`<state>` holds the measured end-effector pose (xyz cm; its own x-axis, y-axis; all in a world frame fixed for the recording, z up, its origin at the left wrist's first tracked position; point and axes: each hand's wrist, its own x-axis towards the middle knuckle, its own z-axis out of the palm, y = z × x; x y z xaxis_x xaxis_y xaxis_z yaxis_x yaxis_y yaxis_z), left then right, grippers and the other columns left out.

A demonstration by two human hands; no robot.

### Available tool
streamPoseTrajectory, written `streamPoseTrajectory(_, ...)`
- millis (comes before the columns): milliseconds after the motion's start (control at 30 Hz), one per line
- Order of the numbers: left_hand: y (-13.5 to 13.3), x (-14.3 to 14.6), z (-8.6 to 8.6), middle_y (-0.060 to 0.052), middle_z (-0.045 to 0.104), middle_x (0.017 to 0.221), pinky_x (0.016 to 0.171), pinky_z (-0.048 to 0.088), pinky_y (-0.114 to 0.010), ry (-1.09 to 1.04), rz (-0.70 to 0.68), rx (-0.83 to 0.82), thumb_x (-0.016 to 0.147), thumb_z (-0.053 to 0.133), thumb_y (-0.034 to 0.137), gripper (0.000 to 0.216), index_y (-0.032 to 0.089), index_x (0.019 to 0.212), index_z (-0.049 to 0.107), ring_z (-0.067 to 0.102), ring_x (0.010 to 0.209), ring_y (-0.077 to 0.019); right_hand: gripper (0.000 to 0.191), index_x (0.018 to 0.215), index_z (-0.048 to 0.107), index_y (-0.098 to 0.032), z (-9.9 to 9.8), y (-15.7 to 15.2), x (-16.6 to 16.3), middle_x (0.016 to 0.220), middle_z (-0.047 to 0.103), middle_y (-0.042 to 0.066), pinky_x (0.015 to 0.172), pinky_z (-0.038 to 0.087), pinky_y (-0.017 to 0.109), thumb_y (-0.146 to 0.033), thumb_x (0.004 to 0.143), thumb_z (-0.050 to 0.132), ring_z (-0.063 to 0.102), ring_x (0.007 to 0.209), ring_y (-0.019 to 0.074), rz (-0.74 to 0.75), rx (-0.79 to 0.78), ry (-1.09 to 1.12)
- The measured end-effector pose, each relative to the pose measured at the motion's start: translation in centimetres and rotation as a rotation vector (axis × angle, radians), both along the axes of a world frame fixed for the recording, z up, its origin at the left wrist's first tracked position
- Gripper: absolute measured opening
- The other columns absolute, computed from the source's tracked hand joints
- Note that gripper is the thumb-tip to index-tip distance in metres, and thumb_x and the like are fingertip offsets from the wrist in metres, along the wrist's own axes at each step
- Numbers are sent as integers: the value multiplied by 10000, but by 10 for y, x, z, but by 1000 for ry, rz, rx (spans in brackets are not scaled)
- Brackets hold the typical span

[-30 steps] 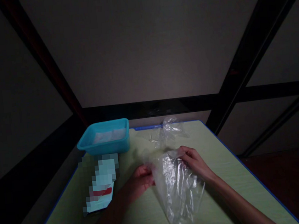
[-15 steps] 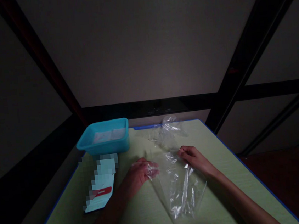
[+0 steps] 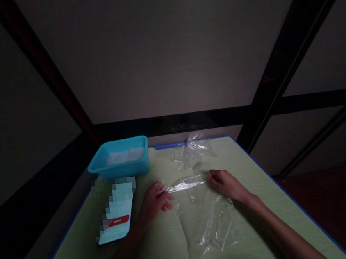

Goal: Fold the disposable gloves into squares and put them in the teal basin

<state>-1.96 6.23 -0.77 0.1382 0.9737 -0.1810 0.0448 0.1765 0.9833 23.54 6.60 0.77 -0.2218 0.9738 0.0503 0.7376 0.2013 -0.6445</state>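
A clear plastic bag [image 3: 205, 216] hangs and spreads between my hands over the table. My left hand [image 3: 155, 199] pinches its upper left corner between thumb and forefinger, the other fingers loosely bent. At the upper right corner, my right hand [image 3: 225, 183] is closed on the edge. The top edge is drawn into a nearly straight, shiny band from one hand to the other. Beyond it lies a crumpled heap of clear plastic [image 3: 197, 145] near the table's far edge. Whether the bag's mouth is parted I cannot tell.
A turquoise basket [image 3: 146, 165] with pale flat packets [image 3: 122, 156] inside stands at the back left. Before it lies a phone [image 3: 120, 217] with a lit, partly blurred screen. The pale green table [image 3: 281, 217] has a blue rim; a panelled wall [image 3: 166, 64] rises behind it.
My left hand has moved left, away from my right hand. The bag's top edge is now stretched wider and straighter. My right hand stays nearly in place.
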Motion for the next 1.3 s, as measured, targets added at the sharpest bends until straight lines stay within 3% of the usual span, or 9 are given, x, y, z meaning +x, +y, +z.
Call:
streamPoseTrajectory(233,-1,2,1,24,643,504,302,338,-167,59,15,30,549,568,285,219,208,611,373,563,342,-123,116,728,545,-172,3,-4,-1,601,561,21,499,261,237,-210,791,455,471,527,138,-33,32,-170)
streamPoseTrajectory(433,0,0,0,14,648,523,341,358,-182,47,-19,33,563,590,301,246,213,622,368,590,386,-143,102,808,558,-157,9,-7,-7,827,592,81,617,350,252,-169,784,460,530,704,170,-52,154,-228)
streamPoseTrajectory(533,0,0,-1,14,649,534,354,363,-188,40,-29,35,568,615,309,273,214,630,368,598,397,-150,124,817,554,-162,13,-11,-12,830,588,68,642,378,251,-148,793,433,545,727,168,-21,225,-214)
streamPoseTrajectory(700,0,0,0,7,656,524,358,368,-193,42,-24,33,568,589,317,248,213,626,371,589,384,-146,163,817,548,-172,17,-21,-25,785,600,49,641,399,248,-147,845,389,562,711,162,179,251,-183)
streamPoseTrajectory(867,0,1,0,9,660,517,364,369,-192,48,-17,39,567,577,301,226,210,624,378,590,382,-143,268,783,558,-170,16,-30,-38,733,587,50,630,391,266,-227,920,334,545,669,166,417,346,-290)
streamPoseTrajectory(1300,1,1,1,20,659,513,366,381,-199,57,-1,41,554,541,292,194,214,612,374,592,378,-146,222,838,594,-169,22,-42,-48,764,611,49,621,376,276,-253,903,400,544,682,158,707,373,-435)
